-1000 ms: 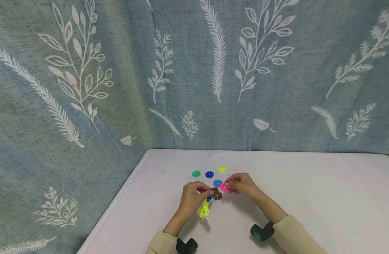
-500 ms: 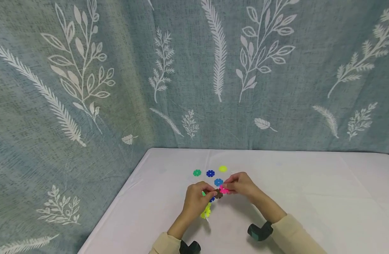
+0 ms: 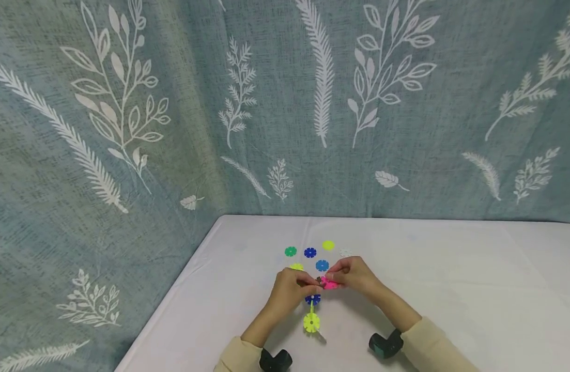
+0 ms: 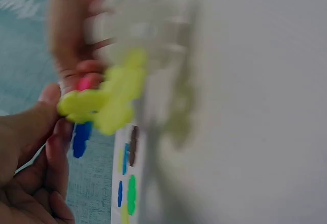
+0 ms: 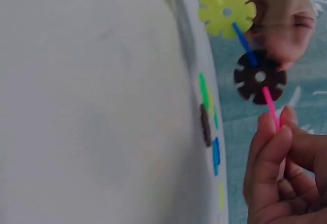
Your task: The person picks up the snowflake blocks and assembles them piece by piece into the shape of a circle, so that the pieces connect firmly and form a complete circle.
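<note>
Notched plastic snowflake discs are joined in a chain above the table. My left hand (image 3: 291,292) pinches the chain at the brown disc (image 5: 249,75). On the other side, my right hand (image 3: 356,276) pinches a pink disc (image 3: 331,284) between thumb and fingertips. Pink's edge sits in a slot of the brown one in the right wrist view. Below the left hand hang a dark blue disc (image 3: 313,300) and yellow discs (image 3: 311,323). A whitish disc (image 4: 127,24) ends the chain, blurred in the left wrist view. Left fingers partly hide the brown disc in the head view.
Loose discs lie beyond the hands on the white table (image 3: 452,289): green (image 3: 291,251), dark blue (image 3: 310,252), yellow (image 3: 328,245), light blue (image 3: 322,265) and a clear one (image 3: 345,253). Another yellow disc (image 3: 296,267) lies by the left hand. A patterned curtain (image 3: 285,103) stands behind.
Both hands have come closer, bringing pink against brown. The left hand has turned, so the brown disc shows less and the chain's yellow end has swung right and toward the front.
</note>
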Tool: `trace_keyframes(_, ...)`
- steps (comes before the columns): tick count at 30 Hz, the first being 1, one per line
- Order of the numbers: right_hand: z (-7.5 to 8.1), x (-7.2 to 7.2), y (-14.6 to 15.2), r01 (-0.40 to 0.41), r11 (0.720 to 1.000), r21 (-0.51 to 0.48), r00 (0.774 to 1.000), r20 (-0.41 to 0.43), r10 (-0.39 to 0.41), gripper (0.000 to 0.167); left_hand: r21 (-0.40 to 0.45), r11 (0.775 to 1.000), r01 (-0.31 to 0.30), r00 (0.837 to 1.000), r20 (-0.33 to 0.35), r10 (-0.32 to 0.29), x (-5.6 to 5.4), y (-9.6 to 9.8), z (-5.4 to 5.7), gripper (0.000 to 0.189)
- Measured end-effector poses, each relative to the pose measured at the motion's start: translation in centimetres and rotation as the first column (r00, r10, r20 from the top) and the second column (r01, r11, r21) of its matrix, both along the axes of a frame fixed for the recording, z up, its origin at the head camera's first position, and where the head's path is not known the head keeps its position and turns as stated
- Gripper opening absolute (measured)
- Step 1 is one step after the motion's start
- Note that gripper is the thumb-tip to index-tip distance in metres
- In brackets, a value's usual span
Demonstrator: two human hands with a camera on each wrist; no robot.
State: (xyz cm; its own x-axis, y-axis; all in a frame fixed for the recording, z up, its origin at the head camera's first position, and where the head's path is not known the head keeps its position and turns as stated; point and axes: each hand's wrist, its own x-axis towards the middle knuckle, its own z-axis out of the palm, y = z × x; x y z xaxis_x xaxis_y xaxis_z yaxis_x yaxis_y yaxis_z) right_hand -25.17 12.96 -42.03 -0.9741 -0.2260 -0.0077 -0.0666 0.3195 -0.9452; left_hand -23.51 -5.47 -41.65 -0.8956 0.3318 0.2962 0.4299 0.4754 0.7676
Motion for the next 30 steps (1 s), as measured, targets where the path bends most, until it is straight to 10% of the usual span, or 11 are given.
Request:
trace_keyframes(10, -0.7, 0.0, 0.3, -0.098, 0.993, -0.073, 0.995, 0.01, 0.099, 0.022, 0.072, 0.997, -0.008, 0.96, 0.279, -0.013, -1.7, 0.0, -0.1, 0.019)
trace_keyframes(18, -0.7, -0.5, 1.3, -0.164, 0.985, -0.062, 0.987, -0.007, 0.164, 0.03, 0.124, 0.992, 0.013, 0.951, 0.304, -0.051, -1.5, 0.3, -0.2, 0.017)
trace_keyframes(23, -1.0, -2.8, 3.4, -0.007, 0.991, 0.134, 0.995, -0.094, 0.02, 0.033, 0.139, 0.989, -0.047, 0.937, 0.348, -0.004, -1.4, -0.1, -0.1, 0.018)
trace_keyframes(30, -1.4, -5.5, 5.1, 0.165, 0.919, 0.357, 0.98, -0.169, -0.11, 0.034, 0.164, 0.979, -0.118, 0.921, 0.387, 0.046, -1.2, -1.0, -0.3, 0.019)
